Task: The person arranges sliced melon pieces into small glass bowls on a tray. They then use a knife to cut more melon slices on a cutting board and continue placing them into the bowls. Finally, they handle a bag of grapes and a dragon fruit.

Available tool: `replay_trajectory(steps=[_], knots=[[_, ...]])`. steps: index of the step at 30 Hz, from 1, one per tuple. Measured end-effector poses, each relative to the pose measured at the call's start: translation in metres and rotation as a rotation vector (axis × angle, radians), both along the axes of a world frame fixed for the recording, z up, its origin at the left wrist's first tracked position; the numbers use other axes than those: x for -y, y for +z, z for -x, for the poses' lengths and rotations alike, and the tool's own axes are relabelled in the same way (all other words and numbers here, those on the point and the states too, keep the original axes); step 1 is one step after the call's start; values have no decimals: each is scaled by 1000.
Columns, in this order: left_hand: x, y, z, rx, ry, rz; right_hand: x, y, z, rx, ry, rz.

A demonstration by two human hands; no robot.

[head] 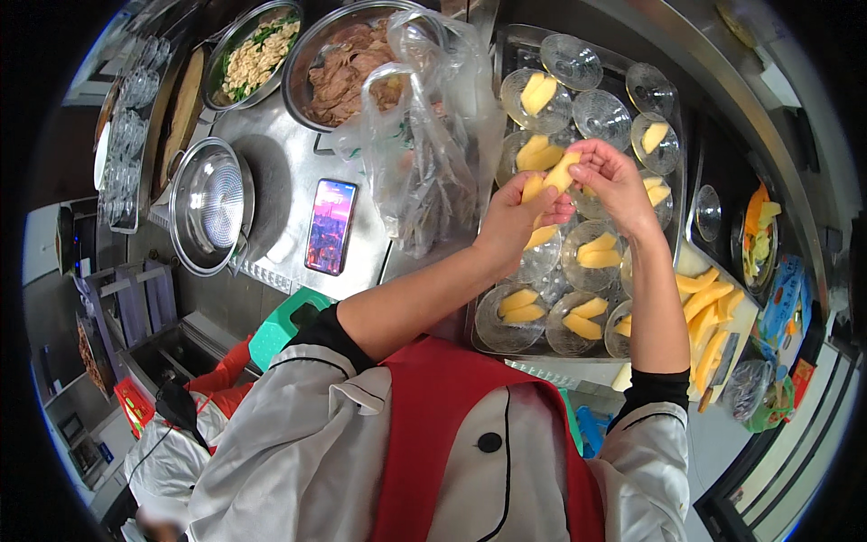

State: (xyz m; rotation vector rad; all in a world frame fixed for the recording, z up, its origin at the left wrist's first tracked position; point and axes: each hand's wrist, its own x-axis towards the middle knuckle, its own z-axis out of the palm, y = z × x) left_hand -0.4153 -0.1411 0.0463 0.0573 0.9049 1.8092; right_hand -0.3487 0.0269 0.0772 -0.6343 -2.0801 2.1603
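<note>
My left hand (525, 213) holds pieces of yellow fruit, partly hidden by its fingers. My right hand (606, 179) pinches the upper end of a yellow fruit slice (562, 173), whose lower end lies near my left thumb. Both hands are above a perforated metal tray (557, 362) that bears many round clear glass dishes. Two slices lie in a glass dish (581, 328) near the front edge, and one slice sits in a dish (655, 154) at the upper right. Another dish (601, 116) between them and the far edge holds no fruit. My forearms hide some dishes.
A white cutting board (742, 332) bears long yellow fruit wedges (704, 301) and a knife (725, 359) on the right. Left of the tray are plastic bags (423, 169), a bowl of meat (352, 68), a smartphone (330, 227) and a metal strainer (210, 203). A co-worker's red sleeve (227, 372) shows lower left.
</note>
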Motion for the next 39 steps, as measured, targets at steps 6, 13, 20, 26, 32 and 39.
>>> replay_trajectory(steps=[6, 13, 20, 26, 32, 39], knots=[[1, -4, -5, 96, -65, 67, -94, -31, 7, -41, -411, -406], [9, 6, -12, 64, -208, 90, -164, -103, 36, 44, -316, -698], [13, -12, -11, -51, -152, 33, -147, -94, 57, 149, -293, -1016], [6, -7, -6, -42, -155, 55, -147, -88, 47, 57, -403, -1120], [-1, -7, -12, -118, -114, 80, -39, -35, -4, -82, -298, -350], [-12, 7, -53, -278, -350, 57, 59, 1, -109, -4, -469, -90]])
